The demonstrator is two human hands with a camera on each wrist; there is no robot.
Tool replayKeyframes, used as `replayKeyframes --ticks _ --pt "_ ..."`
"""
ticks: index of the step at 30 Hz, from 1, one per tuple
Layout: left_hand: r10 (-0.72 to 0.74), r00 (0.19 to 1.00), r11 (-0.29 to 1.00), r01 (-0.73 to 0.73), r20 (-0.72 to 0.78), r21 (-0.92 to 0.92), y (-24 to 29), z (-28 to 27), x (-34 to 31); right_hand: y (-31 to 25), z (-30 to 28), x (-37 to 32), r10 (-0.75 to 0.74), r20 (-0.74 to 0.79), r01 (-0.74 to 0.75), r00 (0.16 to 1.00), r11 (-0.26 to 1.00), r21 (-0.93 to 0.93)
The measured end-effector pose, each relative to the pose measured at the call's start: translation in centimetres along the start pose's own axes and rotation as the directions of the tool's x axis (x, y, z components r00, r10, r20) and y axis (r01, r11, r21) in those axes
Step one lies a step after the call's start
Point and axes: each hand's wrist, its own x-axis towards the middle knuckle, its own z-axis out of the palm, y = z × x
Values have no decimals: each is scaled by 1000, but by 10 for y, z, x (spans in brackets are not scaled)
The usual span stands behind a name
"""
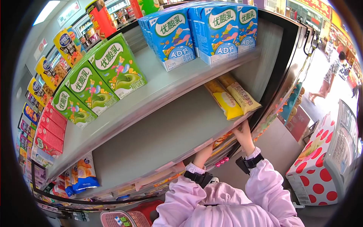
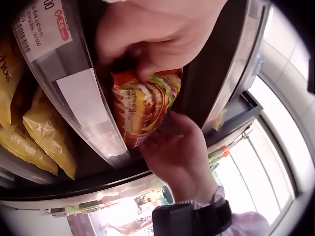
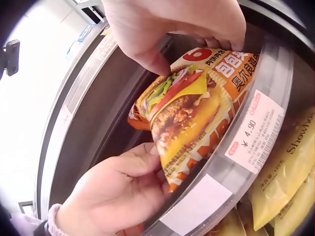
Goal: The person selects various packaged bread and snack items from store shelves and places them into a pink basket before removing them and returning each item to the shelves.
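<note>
A burger-print package [image 3: 189,110] lies in a lower shelf compartment behind the price strip. My left hand [image 3: 115,189] pinches its near lower corner between thumb and fingers. Over its opposite end, my right hand [image 3: 179,29] is curled, thumb against the edge and fingertips on the top. In the left wrist view, the left hand [image 2: 160,32] has its thumb on the package [image 2: 147,105], with the right hand [image 2: 179,155] at the other end. The head view shows the left hand [image 1: 204,153] and right hand [image 1: 244,138] below the shelf edge, fingers partly hidden.
Blue cartons [image 1: 172,39] and green cartons [image 1: 117,68] stand on the shelf above. Two long bread packs [image 1: 228,102] lie above my hands. Yellow bags [image 3: 285,182] are beyond the price strip. A pink basket [image 1: 124,218] is low down; a dotted freezer [image 1: 317,162] stands right.
</note>
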Motion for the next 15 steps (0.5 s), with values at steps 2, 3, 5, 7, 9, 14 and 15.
replayKeyframes --ticks 2,3,5,7,9,14,15 --pt "111 990 979 -93 -90 183 13 3 2 0 -1 -3 -18 -15 18 1000 1000 -10" --pt "184 972 954 -139 -148 267 21 2 1 -1 -1 -5 -40 -24 39 999 999 -32" --pt "100 991 963 -74 -89 259 25 1 1 0 -2 -10 -81 -39 76 996 992 -99" --pt "73 996 966 -59 -44 250 26 0 -1 2 -5 -17 -120 -52 109 991 976 -187" --pt "93 996 967 -87 -11 239 27 -2 -7 -5 -8 -28 -145 -39 128 989 951 -281" --pt "119 990 983 -107 -74 147 53 -15 -31 -29 -13 -72 -108 107 141 988 908 -393" --pt "210 967 971 -188 -144 150 55 -19 -40 -34 -15 -85 -39 184 103 982 930 -352"
